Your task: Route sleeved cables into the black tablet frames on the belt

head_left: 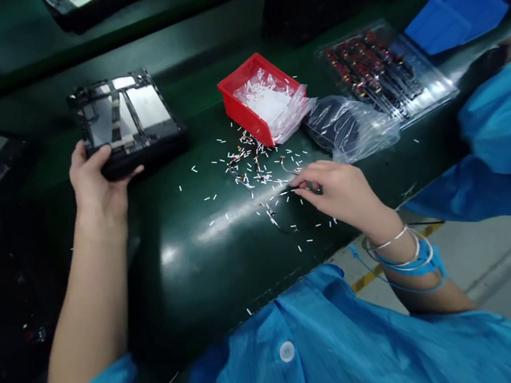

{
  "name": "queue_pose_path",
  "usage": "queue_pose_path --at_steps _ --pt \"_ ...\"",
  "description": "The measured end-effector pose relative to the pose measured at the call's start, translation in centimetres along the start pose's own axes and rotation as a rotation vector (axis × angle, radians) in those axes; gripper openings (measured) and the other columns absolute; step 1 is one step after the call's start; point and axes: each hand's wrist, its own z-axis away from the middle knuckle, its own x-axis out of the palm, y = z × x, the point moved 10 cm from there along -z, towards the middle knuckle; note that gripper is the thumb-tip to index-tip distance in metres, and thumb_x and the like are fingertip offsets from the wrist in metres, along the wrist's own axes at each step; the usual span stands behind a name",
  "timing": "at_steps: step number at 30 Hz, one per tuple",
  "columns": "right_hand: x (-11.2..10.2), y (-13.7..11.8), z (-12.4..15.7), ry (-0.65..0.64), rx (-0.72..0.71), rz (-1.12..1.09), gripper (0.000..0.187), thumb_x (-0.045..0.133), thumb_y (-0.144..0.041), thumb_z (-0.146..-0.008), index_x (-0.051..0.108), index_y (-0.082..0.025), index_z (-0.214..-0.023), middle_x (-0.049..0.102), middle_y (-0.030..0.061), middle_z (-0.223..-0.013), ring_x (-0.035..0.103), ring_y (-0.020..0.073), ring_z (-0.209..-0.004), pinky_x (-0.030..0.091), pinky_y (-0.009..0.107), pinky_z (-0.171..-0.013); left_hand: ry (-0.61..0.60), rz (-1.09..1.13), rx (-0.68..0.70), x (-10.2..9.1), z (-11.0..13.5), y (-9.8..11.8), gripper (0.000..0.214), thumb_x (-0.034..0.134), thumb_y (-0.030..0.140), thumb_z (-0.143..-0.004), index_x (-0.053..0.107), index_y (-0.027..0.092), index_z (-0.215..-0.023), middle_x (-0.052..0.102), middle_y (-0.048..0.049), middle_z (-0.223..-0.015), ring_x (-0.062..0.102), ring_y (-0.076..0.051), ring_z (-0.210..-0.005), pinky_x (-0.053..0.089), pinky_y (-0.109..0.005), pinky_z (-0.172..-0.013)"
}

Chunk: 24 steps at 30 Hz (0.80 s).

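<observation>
My left hand [97, 180] grips the near left corner of a black stack of electronic device housings [146, 105], which has silver-white panels and dark ribbon strips on top. Its thumb lies over the near edge, and some fingers are hidden behind the stack. My right hand [337, 195] is closed in a pinch on dark tweezers [315, 189]. The slim tips point left, low over scattered small white strips [263, 177]. Among the strips lie several small thin cables [239, 178] with copper-coloured ends. Whether the tips hold anything is too small to tell.
Behind the strips stands a red bin [247, 119] with white pieces in a clear bag. To its right are a plastic bag [351, 126], a clear tray of red-and-black parts [372, 71] and a blue bin [457, 14]. A co-worker's blue sleeve [509, 121] reaches in at right.
</observation>
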Motion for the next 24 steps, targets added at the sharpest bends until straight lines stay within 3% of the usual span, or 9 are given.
queue_pose_path --at_steps 4,7,9,11,15,16,19,22,24 --pt "1.8 -2.1 -0.6 -0.110 -0.080 0.114 0.010 0.061 -0.018 -0.079 0.067 -0.020 -0.088 0.068 0.0068 -0.089 0.058 0.0216 -0.089 0.039 0.030 -0.065 -0.067 -0.090 0.040 1.6 -5.8 0.3 0.052 0.043 0.060 -0.081 0.047 0.037 -0.127 0.049 0.0027 -0.139 0.044 -0.029 -0.131 0.054 -0.044 -0.073" --pt "2.9 -2.9 -1.4 -0.199 -0.100 0.184 0.009 0.059 -0.013 -0.077 0.066 -0.017 -0.081 0.067 0.0085 -0.086 0.057 0.0212 -0.084 0.036 0.030 -0.062 0.047 -0.206 0.032 0.9 -5.7 0.9 0.054 0.047 0.045 -0.084 0.037 0.038 -0.136 0.044 0.0041 -0.145 0.038 -0.028 -0.136 0.052 -0.047 -0.085" --pt "3.1 -2.6 -1.8 -0.252 -0.067 0.189 0.012 0.057 -0.008 -0.074 0.063 -0.017 -0.071 0.065 0.0059 -0.075 0.055 0.0180 -0.072 0.031 0.029 -0.058 0.120 -0.279 0.157 0.9 -3.3 2.7 0.060 0.052 0.040 -0.084 0.034 0.029 -0.140 0.039 0.0011 -0.148 0.031 -0.029 -0.139 0.045 -0.050 -0.093" --pt "2.8 -2.1 -1.9 -0.258 0.004 0.100 0.016 0.056 -0.005 -0.070 0.060 -0.018 -0.062 0.059 0.0013 -0.061 0.049 0.0138 -0.060 0.028 0.029 -0.056 0.096 -0.273 0.319 2.1 0.8 4.8 0.059 0.055 0.037 -0.085 0.037 0.017 -0.138 0.040 -0.0031 -0.147 0.031 -0.031 -0.137 0.042 -0.051 -0.095" --pt "1.4 -1.6 -1.6 -0.026 0.213 -0.589 0.007 0.063 -0.020 -0.070 0.060 -0.019 -0.064 0.054 -0.0037 -0.054 0.045 0.0089 -0.052 0.032 0.026 -0.052 -0.099 -0.134 0.431 6.5 10.3 6.6 0.032 0.056 0.036 -0.085 0.059 0.016 -0.110 0.060 -0.0050 -0.127 0.053 -0.023 -0.121 0.050 -0.037 -0.089" --pt "1.8 -1.7 -1.4 0.015 0.262 -0.808 0.010 0.066 -0.027 -0.070 0.060 -0.019 -0.066 0.055 -0.0039 -0.054 0.045 0.0082 -0.050 0.031 0.024 -0.049 -0.194 -0.083 0.418 8.0 12.3 6.7 0.026 0.055 0.036 -0.086 0.060 0.017 -0.103 0.062 -0.0064 -0.122 0.057 -0.021 -0.116 0.052 -0.033 -0.085" --pt "4.6 -3.7 -0.9 -0.004 0.365 -1.263 0.022 0.072 -0.038 -0.065 0.059 -0.020 -0.068 0.058 -0.0039 -0.054 0.040 0.0061 -0.044 0.025 0.022 -0.041 -0.543 0.217 0.170 12.5 16.8 5.2 0.022 0.062 0.031 -0.082 0.050 0.018 -0.096 0.068 -0.0085 -0.105 0.066 -0.019 -0.099 0.053 -0.027 -0.074" --pt "6.2 -5.7 -0.8 -0.003 0.364 -1.366 0.021 0.072 -0.037 -0.065 0.060 -0.020 -0.066 0.060 -0.0039 -0.055 0.039 0.0053 -0.042 0.026 0.021 -0.040 -0.670 0.402 -0.038 14.1 18.4 4.2 0.019 0.058 0.024 -0.083 0.043 0.019 -0.095 0.068 -0.0006 -0.074 0.067 -0.013 -0.066 0.049 -0.022 -0.058" --pt "5.4 -6.0 -0.7 0.121 0.308 -1.269 0.016 0.072 -0.033 -0.067 0.062 -0.020 -0.066 0.060 -0.0040 -0.058 0.045 0.0064 -0.046 0.033 0.021 -0.043 -0.669 0.438 -0.100 14.0 18.3 3.8 0.013 0.053 0.020 -0.085 0.043 0.019 -0.093 0.066 0.0017 -0.064 0.063 -0.012 -0.052 0.045 -0.019 -0.047"
